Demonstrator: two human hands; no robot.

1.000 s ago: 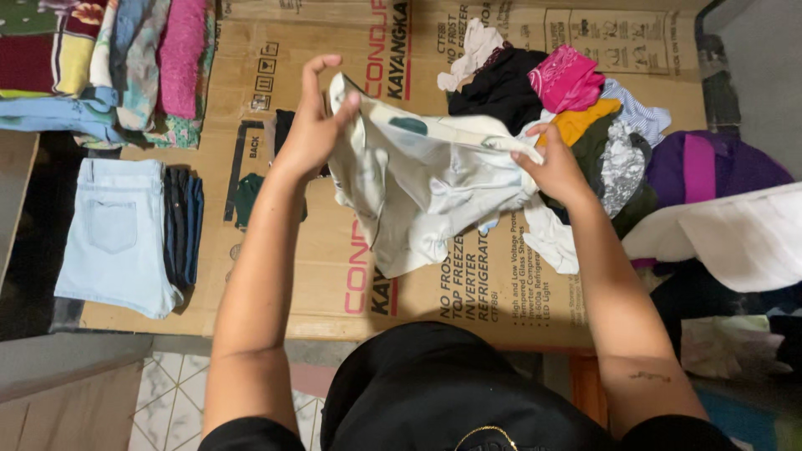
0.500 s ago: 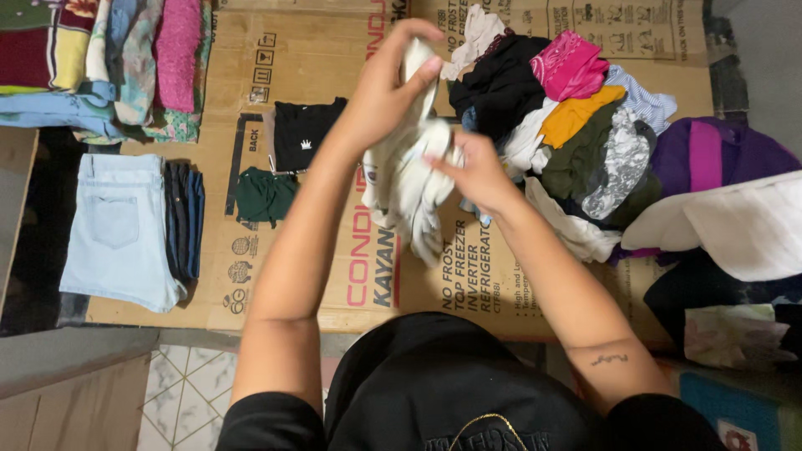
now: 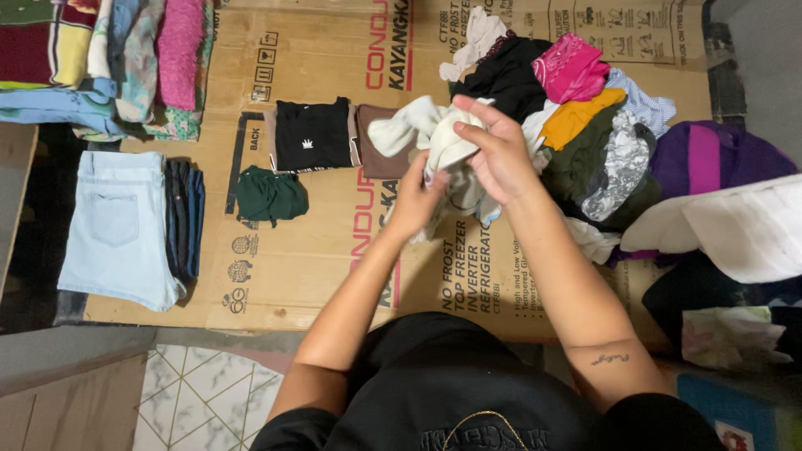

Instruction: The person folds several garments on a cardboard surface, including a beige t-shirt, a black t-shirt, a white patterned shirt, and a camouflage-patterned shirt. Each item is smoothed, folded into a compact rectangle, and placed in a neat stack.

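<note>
Both of my hands grip a bunched cream-white garment (image 3: pixel 413 125) over a flattened cardboard sheet (image 3: pixel 326 242). My left hand (image 3: pixel 415 199) holds its lower part. My right hand (image 3: pixel 493 146) closes over its top. Just behind the garment lie a folded brown piece (image 3: pixel 376 159) and a folded black top (image 3: pixel 313 134). A small dark green folded item (image 3: pixel 269 195) lies in front of the black top.
A heap of mixed unfolded clothes (image 3: pixel 585 117) lies at the right, with a purple item (image 3: pixel 702 159) and white cloth (image 3: pixel 735 230) beyond. Folded light denim shorts (image 3: pixel 117 225) and dark jeans (image 3: pixel 184 217) sit at the left; colourful folded stacks (image 3: pixel 109 58) fill the far left.
The white garment was spread wide between my hands; it is now gathered into a tight bundle, and my hands have come together and dropped lower over the cardboard.
</note>
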